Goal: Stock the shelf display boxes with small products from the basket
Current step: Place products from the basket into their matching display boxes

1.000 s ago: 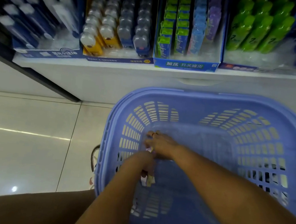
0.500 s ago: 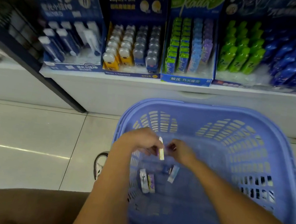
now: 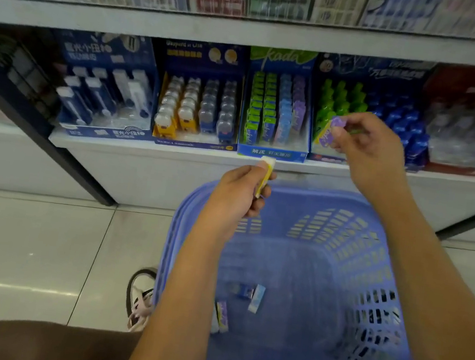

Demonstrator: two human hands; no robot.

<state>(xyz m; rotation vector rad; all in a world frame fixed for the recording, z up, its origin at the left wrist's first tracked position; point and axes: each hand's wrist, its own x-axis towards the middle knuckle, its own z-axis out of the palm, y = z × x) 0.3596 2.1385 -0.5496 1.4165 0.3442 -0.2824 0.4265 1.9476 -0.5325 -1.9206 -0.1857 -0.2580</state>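
Note:
A blue plastic basket (image 3: 335,200) stands on the floor below the shelf, with a few small packs (image 3: 255,298) lying on its bottom. My left hand (image 3: 236,198) is raised above the basket's far rim and grips a small yellow-and-white pack (image 3: 265,173). My right hand (image 3: 370,147) is up at shelf height and pinches a small purple pack (image 3: 329,132), held just right of the blue display box (image 3: 271,152) with green, blue and purple rows of the same packs.
Other display boxes line the shelf (image 3: 172,151): white tools at left (image 3: 103,98), yellow and blue items (image 3: 198,106), green and blue bottles (image 3: 393,117) at right. A shoe (image 3: 140,295) sits on the tiled floor left of the basket.
Both hands rose out of the basket, each with a small pack. The right hand went up to the shelf front; the left stopped above the basket rim. The camera tilted up.

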